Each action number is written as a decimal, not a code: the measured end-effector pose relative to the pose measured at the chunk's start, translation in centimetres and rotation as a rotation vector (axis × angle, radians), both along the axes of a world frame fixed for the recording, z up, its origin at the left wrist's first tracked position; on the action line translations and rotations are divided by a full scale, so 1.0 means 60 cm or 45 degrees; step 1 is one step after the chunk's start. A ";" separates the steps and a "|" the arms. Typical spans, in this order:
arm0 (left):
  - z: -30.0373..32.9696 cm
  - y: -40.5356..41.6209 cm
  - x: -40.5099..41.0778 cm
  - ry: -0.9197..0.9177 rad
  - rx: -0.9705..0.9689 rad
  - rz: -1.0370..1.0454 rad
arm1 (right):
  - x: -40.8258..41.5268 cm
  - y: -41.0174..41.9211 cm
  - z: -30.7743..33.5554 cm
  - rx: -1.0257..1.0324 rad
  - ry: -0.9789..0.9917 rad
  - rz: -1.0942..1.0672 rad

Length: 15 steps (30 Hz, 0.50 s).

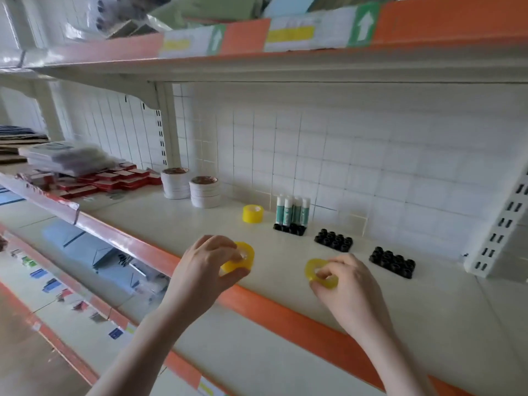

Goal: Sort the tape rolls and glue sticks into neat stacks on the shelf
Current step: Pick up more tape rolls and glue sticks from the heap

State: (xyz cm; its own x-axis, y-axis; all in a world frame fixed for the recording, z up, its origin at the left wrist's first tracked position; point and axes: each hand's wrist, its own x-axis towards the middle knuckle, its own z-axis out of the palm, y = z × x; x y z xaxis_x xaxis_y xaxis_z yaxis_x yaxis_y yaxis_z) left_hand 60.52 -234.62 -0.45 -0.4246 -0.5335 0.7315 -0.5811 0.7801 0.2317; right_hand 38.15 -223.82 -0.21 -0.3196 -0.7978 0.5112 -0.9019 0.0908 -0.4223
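My left hand (205,267) grips a yellow tape roll (243,257) just above the front of the white shelf (177,224). My right hand (348,287) pinches a second yellow tape roll (314,268) near the shelf's orange front edge. A short stack of yellow tape rolls (253,213) stands farther back. Beside it, several white and teal glue sticks (293,210) stand upright in a black holder (290,229) against the tiled back wall. Two stacks of white tape rolls (204,192) stand at the back left.
Two empty black holders (333,239) (392,262) lie to the right of the glue sticks. Red boxes (114,180) and wrapped packets (65,155) fill the shelf's left end. An upper shelf (285,61) hangs overhead. A white bracket (497,232) leans at the right.
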 end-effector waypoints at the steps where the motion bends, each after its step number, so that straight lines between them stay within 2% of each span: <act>1: -0.002 -0.021 0.006 -0.003 0.009 -0.004 | 0.008 -0.022 -0.001 0.010 -0.002 0.003; 8: -0.016 -0.181 0.054 -0.053 -0.006 -0.041 | 0.060 -0.195 0.004 -0.004 -0.041 -0.006; 15: -0.006 -0.332 0.133 -0.053 0.059 0.007 | 0.119 -0.360 0.028 0.103 -0.008 0.032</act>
State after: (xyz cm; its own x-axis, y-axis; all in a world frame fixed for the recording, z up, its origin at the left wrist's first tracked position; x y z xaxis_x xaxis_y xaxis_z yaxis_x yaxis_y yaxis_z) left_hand 68.51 -254.52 -0.79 -0.4512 -0.5687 0.6878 -0.5952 0.7660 0.2429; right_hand 45.30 -245.40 1.47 -0.3020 -0.8444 0.4425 -0.9016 0.1022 -0.4202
